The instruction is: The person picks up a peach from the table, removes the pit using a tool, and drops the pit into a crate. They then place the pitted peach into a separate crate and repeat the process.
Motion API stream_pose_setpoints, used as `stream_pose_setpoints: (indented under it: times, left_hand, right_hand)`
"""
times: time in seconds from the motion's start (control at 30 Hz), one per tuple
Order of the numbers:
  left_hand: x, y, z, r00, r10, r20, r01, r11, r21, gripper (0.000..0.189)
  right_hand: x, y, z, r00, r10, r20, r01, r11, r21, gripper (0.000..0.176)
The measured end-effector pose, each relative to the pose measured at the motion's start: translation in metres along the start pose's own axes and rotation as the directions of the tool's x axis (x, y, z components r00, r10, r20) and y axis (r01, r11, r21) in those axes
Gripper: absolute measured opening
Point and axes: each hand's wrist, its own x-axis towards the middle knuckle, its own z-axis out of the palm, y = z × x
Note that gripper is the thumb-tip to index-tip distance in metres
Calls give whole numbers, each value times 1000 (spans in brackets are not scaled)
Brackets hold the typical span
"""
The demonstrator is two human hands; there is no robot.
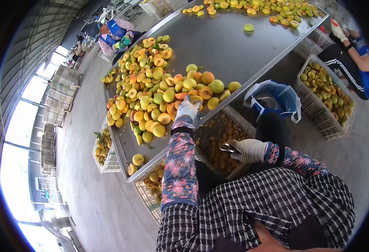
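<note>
My left hand (187,110), in a pale glove, reaches over the metal table (218,46) and touches the near edge of a fruit pile (157,98). Its fingers are on a cut orange half (195,100). My right hand (251,150), in a striped glove, is closed round a small metal tool (226,147). It is held above a crate (251,126) with brown-orange pits and scraps inside. The fruits are yellow, green and orange, some whole and some halved.
A blue bag (279,98) stands right of the pit crate. Farther right is a fruit crate (327,94) beside a seated person (344,63). Another person (117,35) works at the table's far left. Fruit crates (104,153) (153,185) stand below the left edge.
</note>
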Motion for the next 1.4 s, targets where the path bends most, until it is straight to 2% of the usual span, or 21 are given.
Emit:
stream_pose_setpoints:
  times: [0.2,0.3,0.4,0.43,0.47,0.5,0.53,0.63,0.67,0.7,0.77,0.87,0.93,0.97,1.0,1.07,1.13,1.23,1.3,1.37,1.4]
  left_hand:
    - [4,10,9,991,-109,-80,112,993,40,87]
    - [25,-25,17,999,-13,37,18,992,-126,73]
    - [22,-45,36,999,-37,-36,25,957,-289,58]
    - [6,-41,30,999,-29,29,41,766,-641,51]
    - [-9,-35,25,997,8,81,68,447,-892,46]
    - [-22,-33,20,992,64,113,110,56,-992,41]
    - [-30,-36,15,984,128,122,140,-142,-980,37]
    - [-90,-7,3,967,256,-4,101,-398,-912,35]
    - [-106,5,1,977,210,-46,35,-366,-930,32]
    - [-116,13,0,976,214,-49,53,-448,-892,34]
    - [-130,22,4,974,222,-53,93,-596,-797,42]
    - [-141,30,17,986,161,-41,57,-560,-827,50]
    - [-151,37,16,985,165,-45,56,-560,-827,49]
    - [-152,38,18,984,137,-118,-39,-475,-879,49]
    - [-153,39,20,975,115,-192,-135,-380,-915,48]
    - [-156,38,20,959,108,-264,-225,-282,-933,42]
    - [-162,38,14,958,114,-263,-220,-299,-929,32]
    - [-170,37,17,793,193,-578,-609,287,-739,26]
    - [-158,22,32,829,147,-540,-560,212,-801,35]
    - [-155,17,32,756,222,-616,-650,363,-668,33]
    - [-152,15,35,812,150,-565,-583,259,-770,33]
  right_hand:
    - [-6,4,-2,999,31,-17,-30,998,54,38]
    - [-2,4,-5,999,11,-34,-9,997,71,41]
    - [3,8,-1,997,-26,-79,34,994,102,42]
    - [3,5,-1,994,-22,-110,35,993,116,43]
    - [2,3,-3,990,-17,-143,34,992,122,43]
    - [0,-2,-9,989,2,-147,21,988,156,43]
    - [-1,-8,-17,988,21,-150,7,982,188,44]
    - [2,-13,-23,966,7,-260,71,954,291,40]
    - [4,-18,-26,946,-17,-325,130,935,331,39]
    - [6,-22,-29,921,-35,-388,190,911,367,39]
    - [11,-31,-35,857,-101,-505,252,937,240,35]
    - [19,-43,-36,769,-213,-603,281,959,20,32]
    - [23,-47,-31,806,-162,-569,291,946,142,32]
    - [24,-48,-30,822,-141,-552,294,935,199,31]
    - [18,-52,-32,773,-244,-586,206,970,-131,33]
    - [20,-50,-28,734,-278,-620,240,960,-145,28]
    - [25,-46,-21,707,-309,-636,261,950,-172,28]
    - [24,-49,-16,734,-304,-607,211,952,-221,26]
    - [16,-63,-20,788,-236,-569,109,962,-250,25]
    - [27,-52,-14,778,-295,-555,209,954,-214,29]
    - [31,-50,-11,749,-342,-568,288,940,-186,29]
